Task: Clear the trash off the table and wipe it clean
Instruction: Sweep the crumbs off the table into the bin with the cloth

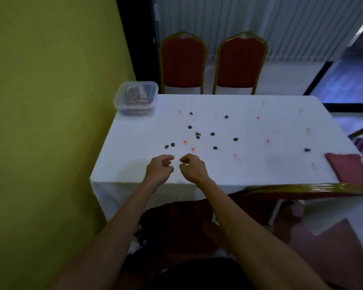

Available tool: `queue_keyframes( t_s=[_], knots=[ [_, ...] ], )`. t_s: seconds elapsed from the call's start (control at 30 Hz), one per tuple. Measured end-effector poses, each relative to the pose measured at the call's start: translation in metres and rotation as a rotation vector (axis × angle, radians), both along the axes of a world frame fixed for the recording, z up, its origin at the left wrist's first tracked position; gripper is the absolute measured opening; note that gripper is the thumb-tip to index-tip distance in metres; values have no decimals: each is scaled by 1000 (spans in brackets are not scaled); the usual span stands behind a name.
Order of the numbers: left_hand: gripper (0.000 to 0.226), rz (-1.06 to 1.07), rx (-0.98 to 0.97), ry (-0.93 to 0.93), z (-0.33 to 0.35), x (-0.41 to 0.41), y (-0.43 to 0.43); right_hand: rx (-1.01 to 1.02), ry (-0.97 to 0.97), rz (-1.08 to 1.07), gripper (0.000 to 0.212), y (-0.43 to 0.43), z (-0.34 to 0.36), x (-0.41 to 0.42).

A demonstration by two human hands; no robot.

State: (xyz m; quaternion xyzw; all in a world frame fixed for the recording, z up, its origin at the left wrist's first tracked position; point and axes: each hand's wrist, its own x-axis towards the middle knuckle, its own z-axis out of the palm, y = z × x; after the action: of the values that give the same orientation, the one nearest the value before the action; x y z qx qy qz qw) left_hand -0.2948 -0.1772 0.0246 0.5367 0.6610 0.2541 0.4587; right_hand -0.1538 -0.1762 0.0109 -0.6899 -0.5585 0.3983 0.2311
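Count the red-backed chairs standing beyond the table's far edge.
2. The first chair stands beyond the far edge of the table, nearest the plastic container. The second chair stands close beside it, farther from the container. None looks hidden there.
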Motion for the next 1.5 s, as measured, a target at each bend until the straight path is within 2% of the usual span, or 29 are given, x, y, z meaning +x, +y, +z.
queue_keyframes(
  t_s=[0.4,0.8,1.03,1.13,1.3,1.4,1.5],
  knots=[
    [42,-202,16,-40,-4,166,27,26,-19,-203,26,0,10,167],
    [40,-256,-3,-38,-15,332,65,9,-40,-218,26,53,4,325],
    [42,-251,-77,4,-39,404,69,-93,-91,-235,27,56,-22,411],
    [41,-246,-117,33,-51,417,70,-147,-152,-301,23,51,-32,456],
    [40,-223,-148,95,-67,421,75,-246,-367,-402,24,40,-55,535],
    [39,-212,-121,149,-75,424,80,-312,-567,-500,45,24,-73,562],
    [41,-218,-79,212,-85,428,88,-397,-606,-548,56,16,-90,571]
  ],
)
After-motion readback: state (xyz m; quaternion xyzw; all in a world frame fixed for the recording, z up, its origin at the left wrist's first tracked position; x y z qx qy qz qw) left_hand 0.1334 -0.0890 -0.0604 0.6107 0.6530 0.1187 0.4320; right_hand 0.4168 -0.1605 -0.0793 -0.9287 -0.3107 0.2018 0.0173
